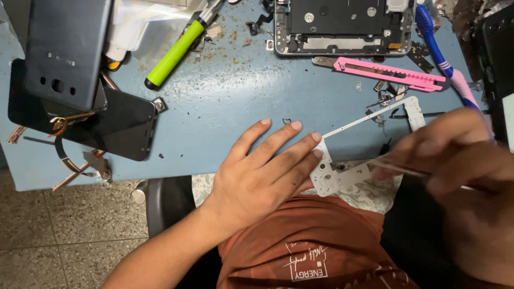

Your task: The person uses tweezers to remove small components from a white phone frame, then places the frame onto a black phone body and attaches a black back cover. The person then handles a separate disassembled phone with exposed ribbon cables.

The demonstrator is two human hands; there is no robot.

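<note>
Grip: left hand lies flat, fingers spread and straight, fingertips pressing down the near corner of a thin white phone frame at the table's front edge, closed on nothing; right hand, blurred, pinches a slim metal tool, probably tweezers, its tip on the frame just right of the left fingertips. Item held: white frame, an open rectangle of narrow rails with a broader perforated plate at the near end; one rail runs away from the grip toward the upper right. Handling, as judged: very light, thin, springy, likely to bend or snap along the rails; best held at the broad plate, flat against the table, not by the rails. Beyond the grip, further up the table: pink utility knife; behind it an opened phone body with bare internals. Right of the knife: blue and pink toothbrush. Far left of the grip: dark phone back cover stacked over a black phone, copper-coloured ribbon strips beneath. Up and left: screwdriver with a lime-green handle. Surface: blue table, strewn with small screws and dark scraps around the grip.
</note>
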